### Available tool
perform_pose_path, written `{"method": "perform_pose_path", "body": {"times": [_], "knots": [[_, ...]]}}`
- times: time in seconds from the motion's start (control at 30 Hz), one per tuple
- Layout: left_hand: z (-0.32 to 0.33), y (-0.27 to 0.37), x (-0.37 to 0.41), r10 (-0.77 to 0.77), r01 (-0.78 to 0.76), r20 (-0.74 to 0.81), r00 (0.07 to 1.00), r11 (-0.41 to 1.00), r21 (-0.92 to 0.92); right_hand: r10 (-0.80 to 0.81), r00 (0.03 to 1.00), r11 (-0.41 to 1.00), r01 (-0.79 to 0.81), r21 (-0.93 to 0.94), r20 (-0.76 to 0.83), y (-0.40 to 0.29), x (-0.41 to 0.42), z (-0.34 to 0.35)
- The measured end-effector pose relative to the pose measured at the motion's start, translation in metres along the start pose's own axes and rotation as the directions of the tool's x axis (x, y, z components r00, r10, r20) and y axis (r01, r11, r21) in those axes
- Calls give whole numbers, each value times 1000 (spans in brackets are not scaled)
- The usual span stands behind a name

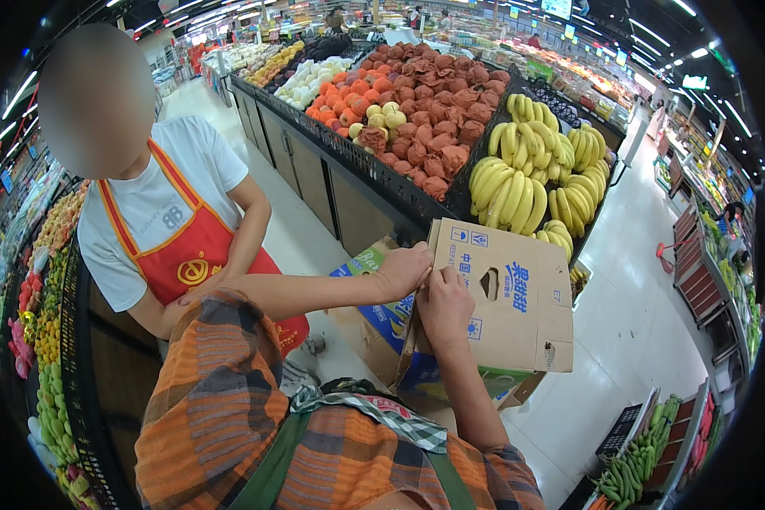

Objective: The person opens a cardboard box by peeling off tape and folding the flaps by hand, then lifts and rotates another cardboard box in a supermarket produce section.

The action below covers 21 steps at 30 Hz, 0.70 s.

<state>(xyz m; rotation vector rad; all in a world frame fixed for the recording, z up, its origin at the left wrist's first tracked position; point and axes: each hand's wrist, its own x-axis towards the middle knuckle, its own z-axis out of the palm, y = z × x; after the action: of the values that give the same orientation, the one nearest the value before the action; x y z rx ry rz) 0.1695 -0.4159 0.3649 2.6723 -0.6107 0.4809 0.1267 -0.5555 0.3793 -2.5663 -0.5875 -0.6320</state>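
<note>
A brown cardboard fruit box (516, 299) with blue printing and an oval hand hole stands before me, its broad face turned up. Along the left edge of that face, my left hand (407, 271) pinches the cardboard near the far corner. My right hand (447, 309) grips the same edge just nearer to me, its fingers curled on the rim. The two hands almost touch. What the fingertips hold on the far side of the edge is hidden. Beside and below this box, to the left, is another printed cardboard carton (373, 312).
Beyond the box, a black-edged display stand holds bananas (510, 194), paper-wrapped fruit (433, 115) and net-wrapped fruit (350, 102). A person in a red apron (191, 248) stands close on my left. Crates of green vegetables (631, 465) are at the lower right, across the tiled floor (618, 357).
</note>
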Motion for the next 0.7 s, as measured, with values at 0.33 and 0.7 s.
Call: {"method": "perform_pose_path", "body": {"times": [0.33,0.7], "knots": [[-2,-31,36,-80,215,453,888,943,-253,-15,1000,1000,15,5,-23,2,-1,6],[2,-31,24,51,139,380,924,879,-457,-1,999,998,4,70,-33,4,0,-4]]}}
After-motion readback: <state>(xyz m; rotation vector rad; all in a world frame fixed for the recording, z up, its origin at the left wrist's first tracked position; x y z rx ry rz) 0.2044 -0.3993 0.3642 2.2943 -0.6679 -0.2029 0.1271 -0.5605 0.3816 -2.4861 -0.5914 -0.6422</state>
